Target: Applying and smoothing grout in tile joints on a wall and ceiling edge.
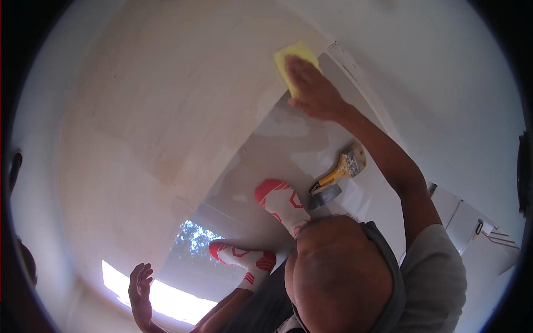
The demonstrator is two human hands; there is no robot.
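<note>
Yellow pad [281, 59] is near 1 o'clock against the wall [166, 105], right hand [308, 84] laid flat over it, grip unclenched, probably to spread pressure evenly; left hand [141, 286] is around 7:30, grip released, maybe for balance. Brush [342, 168] sits on the floor [261, 150] at 3 o'clock, presumably parked within reach.

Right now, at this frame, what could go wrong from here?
1. The white-and-red socks could slip on the glossy gray floor.
2. The paintbrush lies close beside the right foot, so it might be kicked or stepped on.
3. The right hand lies flat over the yellow pad, a loose-looking grip that may let it slide.
</note>
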